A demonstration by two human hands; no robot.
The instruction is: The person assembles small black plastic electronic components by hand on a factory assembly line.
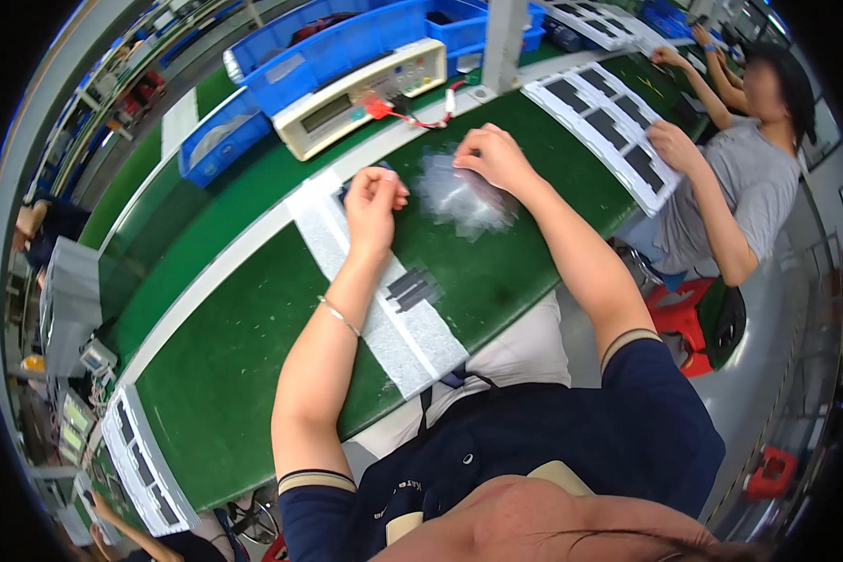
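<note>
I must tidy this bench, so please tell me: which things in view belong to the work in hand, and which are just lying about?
Seemingly in use:
clear film pieces, at the right hand
pale strip sheet, by the left hand
dark strips on that sheet

Probably just lying about:
beige instrument
red-and-white lead
blue bins

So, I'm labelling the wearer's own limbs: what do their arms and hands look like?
The left hand and right hand are ungloved. A thin, pale bracelet circles the left forearm; none shows on the right. Short navy sleeves end in tan cuffs with dark striping.
</note>
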